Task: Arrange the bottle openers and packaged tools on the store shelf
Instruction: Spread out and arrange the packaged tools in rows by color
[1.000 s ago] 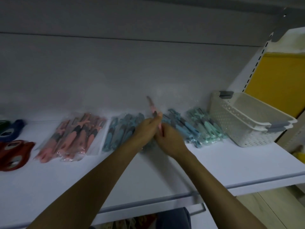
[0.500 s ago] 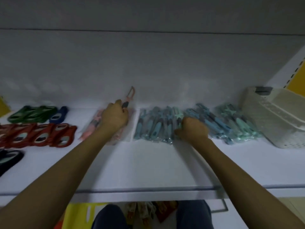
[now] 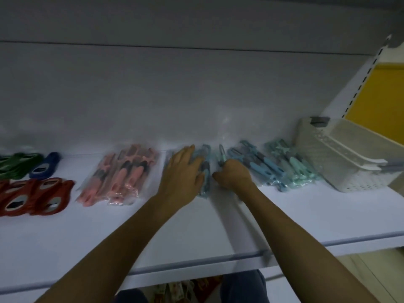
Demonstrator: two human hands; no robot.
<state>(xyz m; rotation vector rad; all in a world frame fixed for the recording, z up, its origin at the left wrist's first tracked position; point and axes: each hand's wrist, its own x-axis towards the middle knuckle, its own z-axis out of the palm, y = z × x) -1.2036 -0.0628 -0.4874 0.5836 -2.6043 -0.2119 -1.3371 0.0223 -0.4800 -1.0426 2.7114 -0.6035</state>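
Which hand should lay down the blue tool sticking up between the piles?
Right, probably: the right hand grips that blue tool, while the left hand lies flat on the grey-blue packs beside it, apparently steadying them.

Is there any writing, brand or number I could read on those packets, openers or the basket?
None can be read.
The pink packets, blue packets and red bottle openers show no legible print in this dim, blurred picture.
The white basket shows no label.

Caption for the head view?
Left hand rests flat on blue packaged tools; right hand grips another packet, on a white shelf.
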